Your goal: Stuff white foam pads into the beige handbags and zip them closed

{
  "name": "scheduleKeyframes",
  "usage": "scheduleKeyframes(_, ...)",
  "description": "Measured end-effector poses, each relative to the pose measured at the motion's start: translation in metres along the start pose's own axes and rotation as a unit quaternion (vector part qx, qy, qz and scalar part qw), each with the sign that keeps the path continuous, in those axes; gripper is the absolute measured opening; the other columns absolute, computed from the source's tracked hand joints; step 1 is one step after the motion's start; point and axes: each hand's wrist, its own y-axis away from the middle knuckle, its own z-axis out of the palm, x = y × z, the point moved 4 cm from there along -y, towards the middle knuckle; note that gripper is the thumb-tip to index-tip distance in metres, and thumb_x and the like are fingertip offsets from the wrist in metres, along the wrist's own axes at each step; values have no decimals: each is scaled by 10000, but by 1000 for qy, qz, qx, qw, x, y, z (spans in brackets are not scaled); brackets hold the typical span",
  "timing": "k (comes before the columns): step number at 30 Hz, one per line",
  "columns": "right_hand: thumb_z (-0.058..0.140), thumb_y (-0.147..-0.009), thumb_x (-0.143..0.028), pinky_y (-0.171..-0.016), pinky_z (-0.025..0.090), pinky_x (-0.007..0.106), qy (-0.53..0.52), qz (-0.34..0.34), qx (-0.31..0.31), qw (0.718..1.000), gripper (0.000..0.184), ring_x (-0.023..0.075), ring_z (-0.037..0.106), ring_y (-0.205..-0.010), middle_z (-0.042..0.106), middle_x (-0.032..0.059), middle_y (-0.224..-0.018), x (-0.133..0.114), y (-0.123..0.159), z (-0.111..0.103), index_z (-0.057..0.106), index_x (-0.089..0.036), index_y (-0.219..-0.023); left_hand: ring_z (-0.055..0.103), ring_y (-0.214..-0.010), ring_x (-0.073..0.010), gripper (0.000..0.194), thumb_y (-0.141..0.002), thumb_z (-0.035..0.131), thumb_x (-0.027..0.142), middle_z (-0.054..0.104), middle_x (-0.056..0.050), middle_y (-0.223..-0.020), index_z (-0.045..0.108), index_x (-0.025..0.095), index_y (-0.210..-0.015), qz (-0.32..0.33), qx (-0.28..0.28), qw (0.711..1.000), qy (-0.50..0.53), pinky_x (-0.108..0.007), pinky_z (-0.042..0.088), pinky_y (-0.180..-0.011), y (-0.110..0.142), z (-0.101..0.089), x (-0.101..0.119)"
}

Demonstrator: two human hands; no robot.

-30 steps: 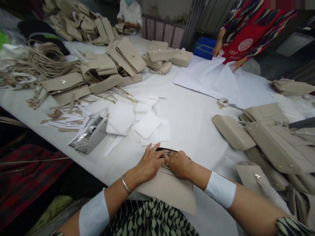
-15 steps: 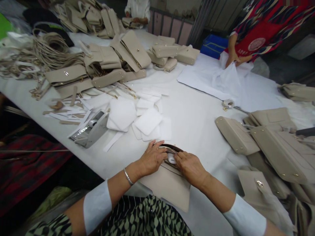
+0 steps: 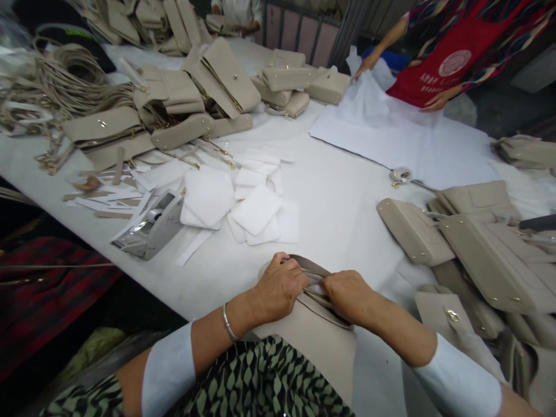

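A beige handbag (image 3: 319,339) lies at the near edge of the white table (image 3: 343,214), its opening facing away from me. My left hand (image 3: 280,286) is closed on the left side of the bag's upper rim. My right hand (image 3: 347,295) is closed on the rim just to the right, with something white tucked between the two hands. White foam pads (image 3: 243,202) lie spread a little beyond the bag.
A tape dispenser (image 3: 150,226) sits left of the pads among paper strips. Beige bags are piled at the right (image 3: 469,231) and at the back left (image 3: 182,98), with coiled straps (image 3: 73,87). A person in a red apron (image 3: 447,58) handles white sheets (image 3: 399,139).
Both hands have gone from lying fairly flat on the bag's opening to gripping its rim. The bag's mouth looks more drawn together. The person opposite has lifted a white sheet leftwards.
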Motion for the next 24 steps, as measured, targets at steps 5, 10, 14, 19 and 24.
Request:
scheduleKeyframes(5, 381, -796, -15, -659, 461, 291, -30, 1, 61, 998, 358, 212, 636, -770, 668, 92, -916, -23, 10, 32, 588, -134, -1063, 496, -858, -189, 159, -820, 416, 84, 612, -24, -777, 537, 187, -831, 36, -48, 998, -30, -453, 247, -982, 22, 22, 5)
scheduleKeyframes(10, 420, -861, -95, -662, 429, 253, -68, 94, 188, 975, 353, 154, 594, -744, 598, 86, -1048, -24, 26, 47, 479, -165, -1202, 497, -946, -205, 195, -823, 413, 88, 624, -43, -840, 569, 180, -895, 13, -67, 996, -52, -481, 192, -1048, 23, 31, 4)
scheduleKeyframes(14, 460, -881, -152, -680, 383, 272, -31, 107, 264, 958, 161, 160, 542, -720, 589, 45, -882, -34, 37, 53, 585, -203, -968, 412, -1180, -232, 218, -841, 441, 138, 614, -44, -1101, 602, 217, -965, 36, -68, 996, -40, -511, 105, -1091, 18, 39, 3)
scheduleKeyframes(19, 472, -820, -69, -669, 372, 279, -29, 94, 206, 974, 202, 178, 572, -767, 625, 50, -820, -42, 32, 50, 615, -195, -889, 386, -1240, -224, 224, -866, 433, 160, 564, -41, -1228, 612, 241, -972, 69, -61, 995, -38, -510, 91, -1097, 21, 35, 5)
scheduleKeyframes(24, 449, -753, -41, -602, 395, 280, -14, 73, 65, 995, 229, 200, 626, -709, 667, 82, -802, -40, 28, 37, 641, -164, -775, 482, -1117, -209, 197, -863, 423, 122, 657, -43, -1025, 604, 198, -866, 65, -22, 996, -53, -489, 148, -1071, 23, 24, 7)
